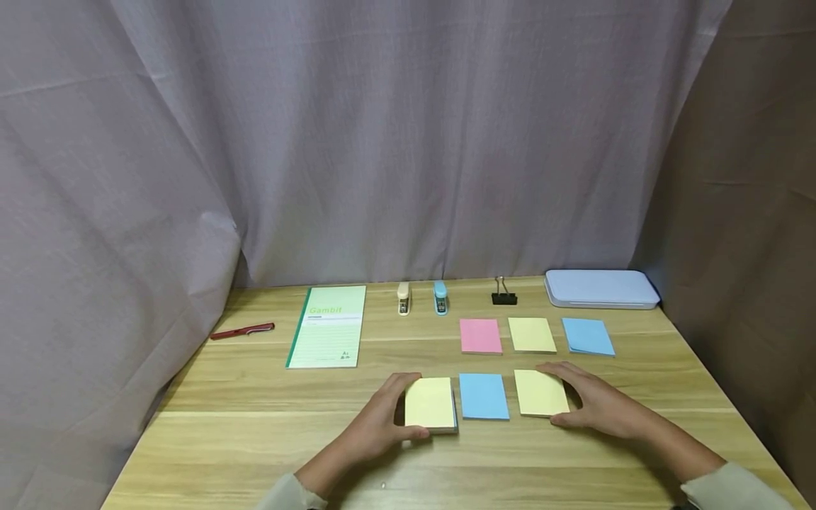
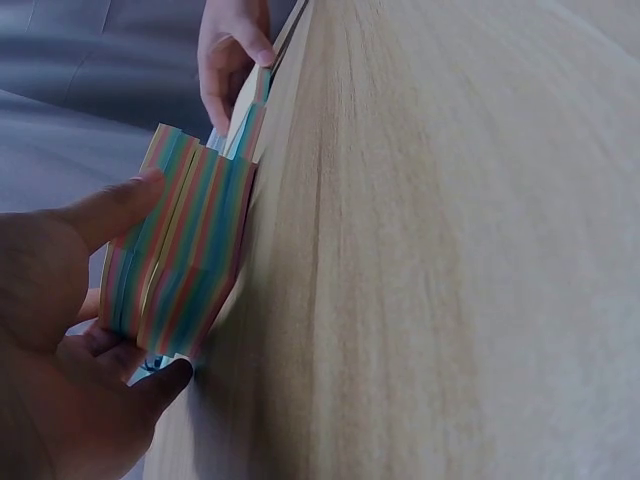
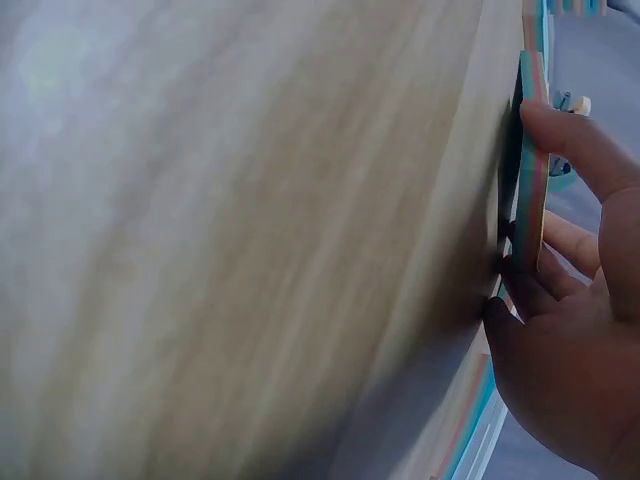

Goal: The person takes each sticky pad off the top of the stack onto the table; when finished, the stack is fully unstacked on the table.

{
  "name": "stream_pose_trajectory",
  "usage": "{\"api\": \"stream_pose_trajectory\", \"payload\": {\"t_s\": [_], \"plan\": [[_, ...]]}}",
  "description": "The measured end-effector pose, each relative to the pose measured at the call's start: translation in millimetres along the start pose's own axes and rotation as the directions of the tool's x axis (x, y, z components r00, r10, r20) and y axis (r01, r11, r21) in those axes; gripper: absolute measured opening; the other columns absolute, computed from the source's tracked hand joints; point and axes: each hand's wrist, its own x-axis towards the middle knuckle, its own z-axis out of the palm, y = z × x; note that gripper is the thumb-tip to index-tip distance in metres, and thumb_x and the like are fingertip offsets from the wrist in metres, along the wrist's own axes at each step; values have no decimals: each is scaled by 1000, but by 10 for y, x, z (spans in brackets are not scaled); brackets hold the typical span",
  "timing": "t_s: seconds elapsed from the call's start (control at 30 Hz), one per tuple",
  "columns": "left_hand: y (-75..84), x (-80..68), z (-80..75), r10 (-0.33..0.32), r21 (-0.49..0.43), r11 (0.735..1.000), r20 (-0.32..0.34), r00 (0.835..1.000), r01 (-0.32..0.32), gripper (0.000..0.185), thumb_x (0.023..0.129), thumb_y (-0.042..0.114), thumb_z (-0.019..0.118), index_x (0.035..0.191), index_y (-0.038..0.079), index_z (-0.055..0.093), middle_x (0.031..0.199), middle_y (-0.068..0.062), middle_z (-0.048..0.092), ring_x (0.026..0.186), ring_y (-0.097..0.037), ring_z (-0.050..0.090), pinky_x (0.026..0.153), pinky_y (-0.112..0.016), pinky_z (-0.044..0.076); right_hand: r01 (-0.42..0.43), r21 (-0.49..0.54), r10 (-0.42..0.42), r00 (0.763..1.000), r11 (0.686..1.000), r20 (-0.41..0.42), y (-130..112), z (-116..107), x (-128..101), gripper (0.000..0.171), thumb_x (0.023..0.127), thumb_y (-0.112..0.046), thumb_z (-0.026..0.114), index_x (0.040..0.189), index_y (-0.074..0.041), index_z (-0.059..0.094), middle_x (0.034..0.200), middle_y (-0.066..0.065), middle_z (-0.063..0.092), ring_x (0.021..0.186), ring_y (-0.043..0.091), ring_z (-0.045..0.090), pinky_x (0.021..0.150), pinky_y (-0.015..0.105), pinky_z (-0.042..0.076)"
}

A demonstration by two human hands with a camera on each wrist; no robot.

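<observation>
1. Yellow-topped thick pad of sticky notes lying low in the frame's centre on the wooden tabletop, striped in many colours along its side in the left wrist view.
2. Left hand gripping that pad, thumb on the near edge and fingers curled over the far edge, grip clamped round the stack.
3. Right hand cupping the thinner yellow pad at lower right of centre, fingers along the far edge and thumb at the near corner, grip closed on its edges; pad lying flat on the wood.
4. Blue pad lying between the two held pads, just beside each, not touched by either hand.
5. Sitting in a row just above, right of centre: pink pad, another yellow pad, another blue pad, all apart from one another.
6. Lying further up, along the curtain: green notebook left of centre, red pen at its left, beige stapler and blue stapler side by side, black binder clip, pale flat case at the upper right of the tabletop.
7. Showing in the right wrist view: thumb pressing on the thin pad's striped edge.
</observation>
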Motion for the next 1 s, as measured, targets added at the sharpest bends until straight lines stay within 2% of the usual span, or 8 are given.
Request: {"api": "stream_pose_trajectory", "payload": {"t_s": [0.17, 0.4, 0.53, 0.7, 0.8, 1.0], "plan": [[6, -5, 0, -7, -9, 1000, 4, 1000, 7, 90, 82, 31, 88, 155, 9, 41, 152, -5, 47, 141, -26, 45, 119, -52, 36, 18, -18, -18, 1000, 1000, -6, -13, 5, -11, 84, 83, -43, 87, 150, -8, 50, 147, 16, 52, 136, 40, 49, 102, 57, 49], [4, -3, 4, -7, -1, 1000, 4, 1000, 7, 90, 82, 31, 88, 155, 10, 40, 152, -4, 47, 140, -25, 45, 119, -52, 37, 22, -2, -22, 1000, 1000, 6, -112, -47, 30, 87, 83, -45, 86, 152, -8, 48, 152, 20, 47, 137, 47, 46, 103, 67, 44], [11, -12, 8, -9, -3, 1000, 8, 1000, 9, 90, 83, 31, 88, 156, 10, 39, 153, -5, 46, 142, -26, 44, 119, -53, 37, 48, 1, -48, 999, 999, -5, -296, -69, 109, 86, 85, -47, 83, 153, -10, 47, 153, 16, 49, 139, 45, 46, 106, 67, 42], [18, -15, 15, -7, -8, 1000, 3, 1000, 7, 91, 83, 31, 88, 156, 9, 39, 154, -6, 45, 143, -27, 43, 119, -53, 36, 64, 63, -67, 997, 996, 39, -606, -30, 289, 85, 87, -46, 82, 157, -17, 44, 153, 16, 48, 141, 46, 43, 107, 70, 40], [20, -9, 17, -9, -10, 1000, 2, 1000, 9, 91, 83, 31, 88, 157, 9, 38, 155, -6, 44, 143, -26, 42, 119, -53, 35, 85, 101, -93, 993, 991, 72, -784, 42, 416, 86, 87, -43, 82, 159, -20, 41, 157, 16, 45, 143, 45, 41, 108, 71, 39], [4, -18, -1, -2, -43, 999, 17, 1000, 2, 96, 82, 31, 88, 158, 8, 34, 159, -8, 39, 147, -31, 37, 121, -56, 31, 132, 167, -151, 983, 977, 107, -1072, 281, 658, 85, 87, -46, 82, 157, -16, 43, 159, 15, 43, 146, 39, 38, 112, 66, 37]]}}
